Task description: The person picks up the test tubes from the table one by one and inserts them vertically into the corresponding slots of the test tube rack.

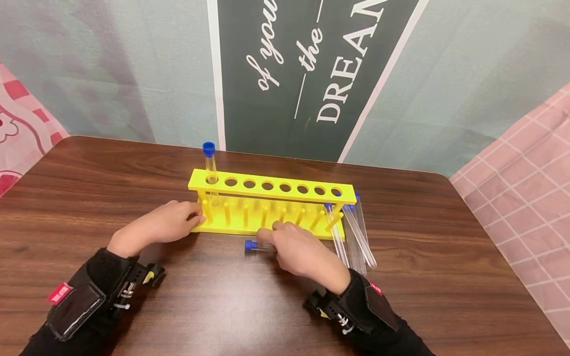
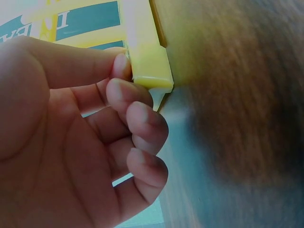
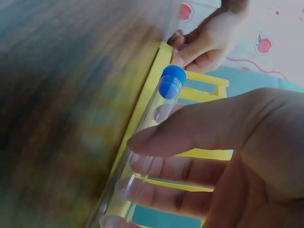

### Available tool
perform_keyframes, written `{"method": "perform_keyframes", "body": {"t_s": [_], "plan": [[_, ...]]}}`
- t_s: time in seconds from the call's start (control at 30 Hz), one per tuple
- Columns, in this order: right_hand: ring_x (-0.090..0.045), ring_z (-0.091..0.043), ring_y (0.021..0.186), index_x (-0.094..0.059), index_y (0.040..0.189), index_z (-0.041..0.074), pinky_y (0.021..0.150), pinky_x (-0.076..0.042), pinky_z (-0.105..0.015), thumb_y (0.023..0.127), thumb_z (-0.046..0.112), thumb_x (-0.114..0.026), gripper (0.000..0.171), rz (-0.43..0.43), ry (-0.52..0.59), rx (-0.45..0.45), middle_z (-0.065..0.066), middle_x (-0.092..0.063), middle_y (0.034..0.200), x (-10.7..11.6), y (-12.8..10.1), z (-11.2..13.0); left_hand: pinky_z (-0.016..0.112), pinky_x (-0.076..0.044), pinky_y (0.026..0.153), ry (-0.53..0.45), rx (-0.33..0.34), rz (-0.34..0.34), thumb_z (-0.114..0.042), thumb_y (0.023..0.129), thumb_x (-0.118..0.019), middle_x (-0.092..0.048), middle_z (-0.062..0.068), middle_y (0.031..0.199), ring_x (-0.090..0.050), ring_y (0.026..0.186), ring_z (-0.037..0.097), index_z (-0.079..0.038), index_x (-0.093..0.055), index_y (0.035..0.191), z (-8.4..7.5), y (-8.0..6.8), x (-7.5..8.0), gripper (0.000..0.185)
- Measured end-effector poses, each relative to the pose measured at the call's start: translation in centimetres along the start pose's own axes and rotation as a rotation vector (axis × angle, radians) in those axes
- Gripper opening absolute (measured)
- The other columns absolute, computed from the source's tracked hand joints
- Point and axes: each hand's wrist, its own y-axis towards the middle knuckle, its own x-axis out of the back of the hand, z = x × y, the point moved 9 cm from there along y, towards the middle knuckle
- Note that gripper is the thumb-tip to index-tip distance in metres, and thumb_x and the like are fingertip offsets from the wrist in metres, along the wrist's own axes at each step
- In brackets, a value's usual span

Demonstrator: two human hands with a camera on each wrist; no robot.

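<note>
One capped tube (image 1: 209,165) stands upright in the yellow rack (image 1: 271,190) at its left end — seven holes look unfilled. The right hand (image 1: 303,254) pinches a blue-capped tube (image 3: 161,102) lying on the table (image 1: 133,168) just before the rack. The left hand (image 1: 162,225) grips the rack's left end, steadying it. About three more tubes (image 1: 354,232) — blurred, perhaps more — lean against its right end.

A: Head cam?
B: High, looking fwd and down; yellow rack (image 1: 271,207) at frame centre, wall across the top.
A: Wrist cams?
B: Both v. close, blurry. Left looks past the left hand (image 2: 71,142) at the rack end, upper centre. Right probably faces along the rack; shares rack w/ head.
</note>
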Motion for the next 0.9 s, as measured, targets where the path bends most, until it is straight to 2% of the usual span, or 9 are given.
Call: {"method": "perform_keyframes", "body": {"t_s": [0.1,0.3,0.47,0.63,0.9], "plan": [[-0.047,-0.017,0.070,-0.058,0.107,0.014,0.056,-0.037,-0.026,0.077,-0.010,-0.057,0.038,0.001,0.048,0.011,-0.003,-0.051,0.080,0.5,-0.2,0.0,0.027,-0.030,0.051,-0.002,-0.001,0.000,-0.015,0.094,-0.049,-0.039,0.001,0.060,-0.036,0.053,0.014,-0.008,-0.051,0.077,0.0,0.0,0.0,0.019],[-0.044,-0.017,0.071,-0.056,0.108,0.009,0.063,-0.038,-0.027,0.077,-0.009,-0.059,0.035,-0.027,0.182,0.089,-0.003,-0.048,0.076,1.6,-0.7,0.3,0.027,-0.030,0.051,-0.003,-0.003,0.001,-0.015,0.094,-0.049,-0.038,0.001,0.060,-0.036,0.053,0.014,-0.008,-0.051,0.076,-0.1,-0.1,0.0,0.020],[-0.044,-0.016,0.070,-0.054,0.109,0.008,0.063,-0.039,-0.027,0.077,-0.006,-0.062,0.035,-0.026,0.276,0.111,0.000,-0.047,0.073,2.5,-1.0,0.3,0.027,-0.030,0.051,0.000,-0.001,-0.001,-0.015,0.094,-0.049,-0.038,0.001,0.061,-0.036,0.053,0.014,-0.008,-0.051,0.077,-0.1,-0.1,0.1,0.019],[-0.046,-0.014,0.067,-0.054,0.108,0.009,0.061,-0.041,-0.025,0.077,-0.005,-0.063,0.035,-0.044,0.337,0.124,0.002,-0.049,0.073,3.4,-1.3,0.3,0.027,-0.030,0.051,-0.001,-0.005,0.001,-0.015,0.095,-0.049,-0.038,0.001,0.060,-0.036,0.053,0.014,-0.008,-0.051,0.077,-0.1,-0.1,0.1,0.020],[-0.050,-0.013,0.070,-0.051,0.107,0.011,0.064,-0.044,-0.024,0.078,-0.006,-0.062,0.036,-0.076,0.414,0.137,0.000,-0.054,0.078,4.7,-1.4,0.3,0.027,-0.030,0.051,-0.009,-0.011,-0.013,-0.013,0.094,-0.049,-0.038,0.000,0.060,-0.035,0.052,0.013,-0.007,-0.052,0.076,-0.2,-0.2,0.2,0.019]]}}
